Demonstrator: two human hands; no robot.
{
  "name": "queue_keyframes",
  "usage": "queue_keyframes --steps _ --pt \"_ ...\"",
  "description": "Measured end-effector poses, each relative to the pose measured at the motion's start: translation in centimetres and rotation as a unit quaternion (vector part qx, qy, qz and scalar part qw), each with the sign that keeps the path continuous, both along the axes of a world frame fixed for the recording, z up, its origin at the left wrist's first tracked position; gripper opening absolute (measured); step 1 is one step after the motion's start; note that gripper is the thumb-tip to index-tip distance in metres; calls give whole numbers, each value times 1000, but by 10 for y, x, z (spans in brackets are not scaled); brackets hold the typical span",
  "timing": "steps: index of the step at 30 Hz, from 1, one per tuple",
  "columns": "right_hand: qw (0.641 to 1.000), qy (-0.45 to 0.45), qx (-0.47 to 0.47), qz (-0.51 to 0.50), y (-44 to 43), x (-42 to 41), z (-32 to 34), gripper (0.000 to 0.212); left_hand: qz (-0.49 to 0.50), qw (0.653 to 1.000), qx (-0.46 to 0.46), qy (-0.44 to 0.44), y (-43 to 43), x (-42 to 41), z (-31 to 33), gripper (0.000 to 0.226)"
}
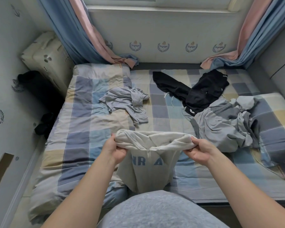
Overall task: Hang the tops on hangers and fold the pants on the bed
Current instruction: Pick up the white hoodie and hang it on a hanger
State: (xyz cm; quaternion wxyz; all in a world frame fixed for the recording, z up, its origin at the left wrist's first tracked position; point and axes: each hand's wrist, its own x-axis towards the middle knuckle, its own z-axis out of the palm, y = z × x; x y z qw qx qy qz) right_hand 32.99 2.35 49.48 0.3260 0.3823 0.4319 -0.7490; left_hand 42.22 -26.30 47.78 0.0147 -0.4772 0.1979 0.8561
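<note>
I hold a cream zip-up top with blue letters (148, 168) up in front of me, over the near edge of the bed (82, 129). My left hand (114, 149) grips its upper edge on the left and my right hand (198, 151) grips it on the right. Its body hangs down between my arms. A crumpled light grey top (127, 102) lies in the middle of the bed. Black pants (196, 89) lie spread at the far right. A heap of grey clothes (225, 124) sits to the right. No hanger is in view.
A checked quilt covers the bed. Blue and pink curtains (82, 35) hang at both far corners. A cream storage bag (44, 53) and dark items (36, 86) fill the gap by the left wall. A folded checked quilt (276, 116) lies at the right.
</note>
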Motion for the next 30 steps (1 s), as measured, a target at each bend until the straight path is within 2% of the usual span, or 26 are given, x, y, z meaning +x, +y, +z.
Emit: queue_keyframes --steps 3,6,8,10,12,13,14,16,17,18,20,22,26,28,30 --pt "999 10 -46 -18 -4 -3 7 27 15 999 23 28 -2 4 -4 41" --pt "995 35 -90 -1 -9 -1 10 43 -73 997 23 -11 -2 7 -11 46" --pt "996 6 -85 7 -11 1 4 42 -142 989 -6 -46 0 8 -19 50" --pt "999 -37 -36 17 -8 4 -11 34 -174 983 -19 -64 3 12 -27 47" --pt "997 -60 9 53 -5 13 -28 38 -205 973 -51 -92 9 22 -41 61" --pt "995 -64 29 69 -3 19 -37 42 -241 963 -71 -99 13 29 -48 61" --pt "994 -65 46 72 -1 26 -47 51 -287 948 -90 -105 16 37 -53 52" --pt "986 -32 142 85 5 40 -59 85 -372 910 -135 -122 25 48 -62 30" --pt "972 7 203 121 6 46 -64 93 -400 890 -169 -142 28 51 -68 30" --pt "953 51 247 170 6 51 -67 90 -411 875 -198 -161 30 51 -74 29" --pt "916 100 284 265 3 59 -69 64 -400 869 -204 -207 33 49 -82 26" --pt "895 95 291 323 0 66 -67 46 -330 892 -190 -242 32 51 -90 31" --pt "869 32 303 390 7 83 -74 38 -192 931 -159 -268 26 67 -103 35" --pt "865 -5 312 392 18 94 -82 37 -173 934 -150 -273 23 79 -113 34" --pt "877 -62 296 372 30 107 -86 32 -170 946 -106 -257 24 91 -119 37"
